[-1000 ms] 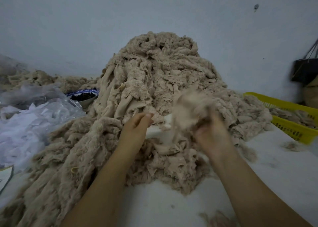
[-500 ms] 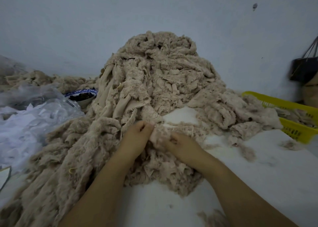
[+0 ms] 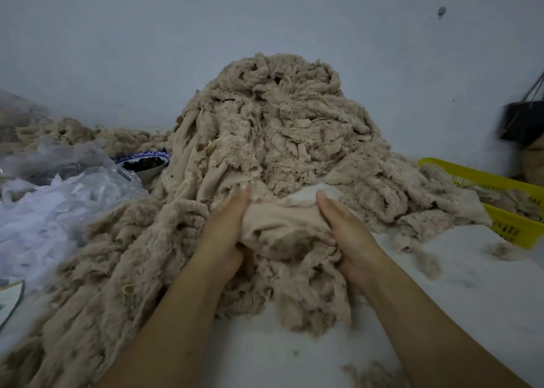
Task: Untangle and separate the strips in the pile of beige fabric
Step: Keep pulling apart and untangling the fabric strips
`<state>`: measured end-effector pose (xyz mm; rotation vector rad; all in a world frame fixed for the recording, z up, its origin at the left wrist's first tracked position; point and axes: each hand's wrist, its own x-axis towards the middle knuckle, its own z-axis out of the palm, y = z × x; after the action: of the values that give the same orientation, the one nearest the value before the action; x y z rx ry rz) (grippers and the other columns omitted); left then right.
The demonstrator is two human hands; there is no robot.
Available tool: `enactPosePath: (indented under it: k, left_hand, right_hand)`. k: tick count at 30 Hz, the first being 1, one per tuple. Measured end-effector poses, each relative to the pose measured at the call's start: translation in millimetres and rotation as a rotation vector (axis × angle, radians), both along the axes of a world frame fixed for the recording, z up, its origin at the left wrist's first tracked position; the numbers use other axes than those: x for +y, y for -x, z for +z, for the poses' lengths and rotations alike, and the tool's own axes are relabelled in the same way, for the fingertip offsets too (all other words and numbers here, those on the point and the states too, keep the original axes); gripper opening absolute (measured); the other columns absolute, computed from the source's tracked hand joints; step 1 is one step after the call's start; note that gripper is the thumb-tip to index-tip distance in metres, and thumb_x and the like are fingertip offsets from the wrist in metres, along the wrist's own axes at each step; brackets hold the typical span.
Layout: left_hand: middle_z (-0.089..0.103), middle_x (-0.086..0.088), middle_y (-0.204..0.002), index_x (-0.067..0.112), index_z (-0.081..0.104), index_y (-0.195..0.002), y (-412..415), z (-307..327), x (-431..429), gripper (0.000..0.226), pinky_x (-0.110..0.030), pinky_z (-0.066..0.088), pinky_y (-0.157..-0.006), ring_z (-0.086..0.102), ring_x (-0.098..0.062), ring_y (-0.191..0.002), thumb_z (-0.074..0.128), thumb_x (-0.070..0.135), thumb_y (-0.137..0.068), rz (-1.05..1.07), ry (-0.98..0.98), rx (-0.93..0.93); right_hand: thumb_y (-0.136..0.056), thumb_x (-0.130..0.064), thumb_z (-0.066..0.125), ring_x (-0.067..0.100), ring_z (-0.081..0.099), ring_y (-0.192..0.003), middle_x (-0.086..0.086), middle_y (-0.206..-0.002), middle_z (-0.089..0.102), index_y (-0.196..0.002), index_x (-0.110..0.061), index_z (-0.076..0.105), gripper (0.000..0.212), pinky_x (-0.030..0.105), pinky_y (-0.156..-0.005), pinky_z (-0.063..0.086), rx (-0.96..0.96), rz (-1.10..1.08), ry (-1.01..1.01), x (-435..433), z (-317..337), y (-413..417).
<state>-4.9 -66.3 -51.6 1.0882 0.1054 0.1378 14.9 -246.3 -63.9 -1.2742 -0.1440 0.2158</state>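
A yellow slotted basket [image 3: 471, 176] at the right is holding frayed beige scraps. A blue-rimmed bowl [image 3: 147, 154] at the left is holding something dark, beside a clear plastic bag [image 3: 59, 193] of white shreds. The pile of beige fabric [image 3: 282, 122] is sitting heaped, fuzzy and tangled, on the white table [image 3: 471, 284] against the wall. At its near foot, the left hand [image 3: 226, 225] and right hand [image 3: 350, 231] are clutching one smooth bunched strip [image 3: 282, 219], fingers curled into it.

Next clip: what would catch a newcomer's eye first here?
A tall pile of beige fabric dominates the centre, heaped against the wall. In front of it, the left hand and right hand grip a bunched strip between them. A yellow basket sits at the right edge, clear plastic at the left.
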Motion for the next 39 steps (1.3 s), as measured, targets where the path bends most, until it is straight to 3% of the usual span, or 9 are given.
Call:
enactPosePath:
  k: [4,10,14,16,19,22,27,36,39]
  left_hand:
    - [0.075,-0.016,-0.099,0.006,0.070,-0.107,0,5,7,0.042,-0.039,0.060,-0.059,0.075,-0.029,-0.085,0.060,0.044,-0.091,-0.004,0.289,0.078]
    - [0.076,-0.017,-0.088,0.005,0.073,-0.095,0,3,14,0.048,-0.040,0.057,-0.049,0.075,-0.030,-0.072,0.057,0.051,-0.093,-0.063,0.395,0.084]
    - [0.075,-0.016,-0.094,0.007,0.072,-0.103,-1,4,19,0.052,-0.041,0.059,-0.056,0.075,-0.030,-0.078,0.063,0.054,-0.082,-0.054,0.407,0.072]
    - [0.076,-0.013,-0.101,0.014,0.074,-0.106,-4,3,14,0.055,-0.043,0.062,-0.068,0.074,-0.029,-0.089,0.063,0.061,-0.078,-0.010,0.170,0.081]
    - [0.074,0.007,-0.093,0.045,0.073,-0.090,2,1,-6,0.040,-0.028,0.061,-0.068,0.072,-0.005,-0.080,0.049,0.077,-0.082,0.018,-0.604,0.029]
    - [0.070,0.015,-0.101,0.042,0.068,-0.102,5,-14,-17,0.045,-0.016,0.053,-0.070,0.066,0.004,-0.087,0.062,0.077,-0.074,-0.130,-0.836,-0.094]
    - [0.076,-0.003,-0.084,0.025,0.074,-0.082,1,-14,-5,0.020,-0.030,0.057,-0.070,0.072,-0.017,-0.078,0.063,0.035,-0.095,0.029,-0.508,-0.092]
    - [0.075,-0.016,-0.101,0.011,0.079,-0.093,2,2,1,0.033,-0.039,0.061,-0.062,0.074,-0.031,-0.087,0.060,0.038,-0.096,-0.028,0.217,0.099]
    - [0.076,-0.017,-0.093,0.010,0.081,-0.074,1,0,2,0.046,-0.040,0.059,-0.052,0.075,-0.031,-0.077,0.056,0.041,-0.097,-0.057,0.298,0.103]
  right_hand:
    - [-0.078,-0.057,0.069,0.006,0.031,-0.042,-0.008,-0.054,0.044,-0.068,-0.018,0.065,0.040,0.018,-0.051,0.035,-0.092,0.181,0.129,1,-2,4]
    - [-0.095,-0.021,0.059,0.011,0.051,-0.051,0.000,-0.061,0.057,-0.070,-0.023,0.063,0.025,0.022,-0.049,0.042,-0.062,0.047,0.283,1,0,8]
    - [-0.096,-0.027,0.058,0.025,0.069,-0.076,0.011,-0.081,0.072,-0.080,-0.016,0.072,0.024,0.035,-0.074,0.055,0.004,-0.039,0.194,0,1,4]
    - [-0.096,-0.033,0.060,0.031,0.072,-0.093,0.014,-0.097,0.076,-0.096,-0.011,0.076,0.028,0.042,-0.089,0.055,0.041,-0.059,0.140,1,2,3]
    - [-0.096,-0.035,0.060,0.026,0.073,-0.096,0.009,-0.097,0.077,-0.091,-0.020,0.079,0.024,0.039,-0.090,0.056,-0.026,-0.063,0.175,5,1,4]
    - [-0.097,-0.031,0.059,0.017,0.073,-0.089,0.003,-0.093,0.077,-0.082,-0.026,0.076,0.023,0.032,-0.082,0.056,-0.120,-0.054,0.245,9,0,8]
    - [-0.097,-0.023,0.052,0.010,0.047,-0.061,-0.003,-0.069,0.054,-0.075,-0.027,0.058,0.023,0.020,-0.052,0.037,-0.266,0.034,0.556,12,-1,14]
    - [-0.099,-0.013,0.041,0.003,0.027,-0.040,-0.017,-0.045,0.035,-0.068,-0.023,0.042,0.033,0.021,-0.044,0.024,-0.272,0.018,0.589,11,-2,8]
    - [-0.099,-0.014,0.041,0.002,0.029,-0.040,-0.017,-0.045,0.037,-0.065,-0.026,0.047,0.036,0.017,-0.040,0.024,-0.273,0.007,0.576,14,-6,6]
